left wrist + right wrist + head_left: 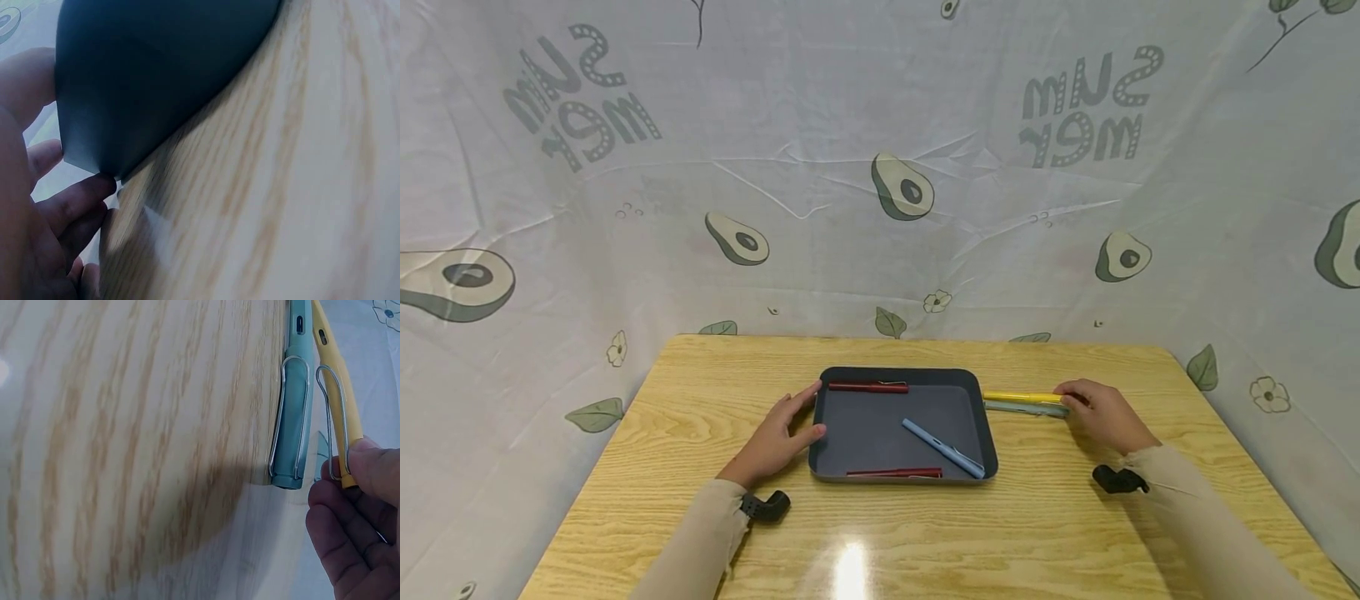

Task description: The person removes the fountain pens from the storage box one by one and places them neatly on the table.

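A dark grey tray [872, 430] lies on the wooden table. My left hand [781, 437] holds its left side; in the left wrist view the thumb passes behind the tray wall and the other fingers stay outside. To the right of the tray, my right hand [1096, 410] pinches the capped end of a yellow pen [340, 394] between thumb and fingers, by its wire clip. A teal pen [295, 419] lies alongside, just in front of the yellow one. Inside the tray are a dark red pen [868, 387] at the back, a slanted light blue pen [942, 447] and another red pen [895, 473] along the front.
The wooden table [917, 533] ends at the back against a pale curtain [820, 275] printed with avocados and leaves. Black wrist mounts [766, 506] sit on both forearms.
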`<state>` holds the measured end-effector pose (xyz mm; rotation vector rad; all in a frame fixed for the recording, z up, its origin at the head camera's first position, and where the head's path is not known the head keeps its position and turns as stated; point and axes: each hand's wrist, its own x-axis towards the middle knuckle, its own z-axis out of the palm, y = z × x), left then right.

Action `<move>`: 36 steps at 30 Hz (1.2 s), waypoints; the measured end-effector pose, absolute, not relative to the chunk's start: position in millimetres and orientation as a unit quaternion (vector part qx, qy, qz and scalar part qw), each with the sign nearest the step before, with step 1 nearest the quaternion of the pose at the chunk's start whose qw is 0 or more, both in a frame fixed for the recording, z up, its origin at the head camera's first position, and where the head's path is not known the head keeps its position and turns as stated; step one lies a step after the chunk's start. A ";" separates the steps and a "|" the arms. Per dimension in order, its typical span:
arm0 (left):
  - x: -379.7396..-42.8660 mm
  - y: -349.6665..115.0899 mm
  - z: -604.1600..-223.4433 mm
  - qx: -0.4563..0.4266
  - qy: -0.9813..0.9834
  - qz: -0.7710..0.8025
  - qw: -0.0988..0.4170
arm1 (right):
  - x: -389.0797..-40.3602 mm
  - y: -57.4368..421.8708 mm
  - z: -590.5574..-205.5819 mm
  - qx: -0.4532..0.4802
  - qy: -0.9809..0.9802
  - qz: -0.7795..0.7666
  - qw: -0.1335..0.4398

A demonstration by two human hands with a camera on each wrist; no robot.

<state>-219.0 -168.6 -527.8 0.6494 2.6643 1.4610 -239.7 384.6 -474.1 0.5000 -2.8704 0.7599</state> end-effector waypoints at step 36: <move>-219.0 -168.5 -527.9 0.197 0.864 0.463 0.022 | -254.0 376.3 -480.9 0.172 -0.956 0.232 0.045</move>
